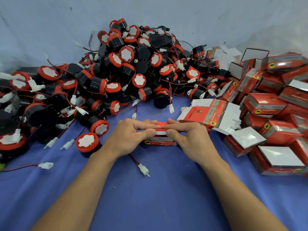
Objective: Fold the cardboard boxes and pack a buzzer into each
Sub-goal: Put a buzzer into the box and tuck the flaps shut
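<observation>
Both hands closed on one item: left hand (131,136) and right hand (189,138) pinch the top flap of a small red box (162,142), fingertips meeting over it, mid blue tabletop (166,197). Flat box blanks (210,114) lie just right of the hands. The buzzer heap (126,67) runs along the back edge and left side, and folded boxes (275,105) are piled at the right edge.

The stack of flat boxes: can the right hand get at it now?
Probably yes, after releasing the red box: the stack lies uncovered on the cloth just beyond the right hand, nothing between.

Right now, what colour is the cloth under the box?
Plain blue cloth, seen in the head view.
</observation>
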